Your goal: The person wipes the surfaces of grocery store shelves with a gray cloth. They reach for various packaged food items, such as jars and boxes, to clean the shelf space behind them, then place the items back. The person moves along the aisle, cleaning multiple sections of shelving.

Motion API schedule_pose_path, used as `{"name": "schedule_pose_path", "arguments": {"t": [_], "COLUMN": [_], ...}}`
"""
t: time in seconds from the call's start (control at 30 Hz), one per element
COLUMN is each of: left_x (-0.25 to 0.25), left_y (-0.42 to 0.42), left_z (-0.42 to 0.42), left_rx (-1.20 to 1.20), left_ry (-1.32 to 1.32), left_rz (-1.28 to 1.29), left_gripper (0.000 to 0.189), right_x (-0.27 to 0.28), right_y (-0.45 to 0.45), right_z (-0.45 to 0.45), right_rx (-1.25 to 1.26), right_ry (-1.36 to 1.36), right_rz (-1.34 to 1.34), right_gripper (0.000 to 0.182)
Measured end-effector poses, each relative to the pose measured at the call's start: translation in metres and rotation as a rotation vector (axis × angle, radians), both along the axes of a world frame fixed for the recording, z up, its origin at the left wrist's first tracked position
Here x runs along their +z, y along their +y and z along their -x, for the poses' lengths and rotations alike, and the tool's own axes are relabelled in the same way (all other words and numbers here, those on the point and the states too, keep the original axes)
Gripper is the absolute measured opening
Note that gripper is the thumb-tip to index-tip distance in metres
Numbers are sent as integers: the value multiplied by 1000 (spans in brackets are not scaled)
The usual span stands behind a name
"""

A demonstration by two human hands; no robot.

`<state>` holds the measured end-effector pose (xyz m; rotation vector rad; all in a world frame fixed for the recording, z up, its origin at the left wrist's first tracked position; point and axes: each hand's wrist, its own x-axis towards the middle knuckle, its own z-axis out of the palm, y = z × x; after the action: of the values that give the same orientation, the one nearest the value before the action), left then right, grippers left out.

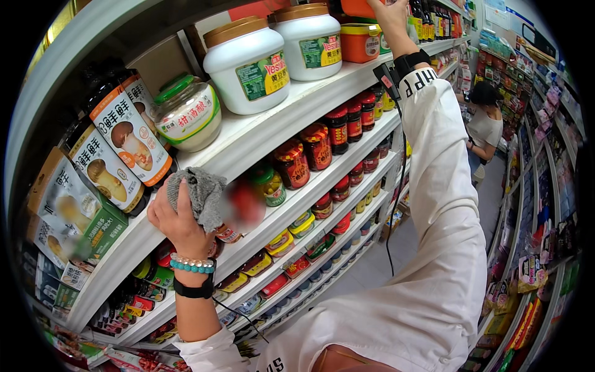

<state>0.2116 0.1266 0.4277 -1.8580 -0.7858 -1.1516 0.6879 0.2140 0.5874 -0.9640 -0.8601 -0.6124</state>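
My left hand point(179, 218) grips a crumpled grey cloth point(197, 195) against the front edge of the upper white shelf point(251, 135). Near the cloth stand dark bottles with orange and tan labels point(132, 135) and a glass jar with a green lid point(188, 114). At the top rim of the picture, my right hand point(393, 16) has its fingers on an orange plastic tub point(360, 8), partly cut off by the frame. Below that tub is another orange tub with a yellow lid point(360, 42). Two white jars with brown lids point(248, 69) stand between my hands.
Lower shelves hold rows of red-lidded sauce jars point(290, 162) and yellow-lidded tubs point(279, 242). A black cable point(397, 195) hangs from my right wrist. Across the tiled aisle point(367, 265) another person point(483, 121) is near packed shelves point(534, 195). Packets point(69, 200) crowd the left shelf end.
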Motion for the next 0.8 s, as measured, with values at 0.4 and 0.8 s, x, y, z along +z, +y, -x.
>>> {"name": "schedule_pose_path", "arguments": {"t": [0.4, 0.8], "left_x": [-6, -9], "left_y": [8, 12], "left_z": [8, 9], "left_rx": [69, 34], "left_ry": [65, 53], "left_rz": [-32, -75], "left_gripper": [58, 46], "right_x": [-15, -28], "right_y": [46, 40], "right_z": [15, -25], "right_rx": [27, 193], "right_ry": [86, -143], "right_rz": [298, 405], "right_gripper": [108, 114]}}
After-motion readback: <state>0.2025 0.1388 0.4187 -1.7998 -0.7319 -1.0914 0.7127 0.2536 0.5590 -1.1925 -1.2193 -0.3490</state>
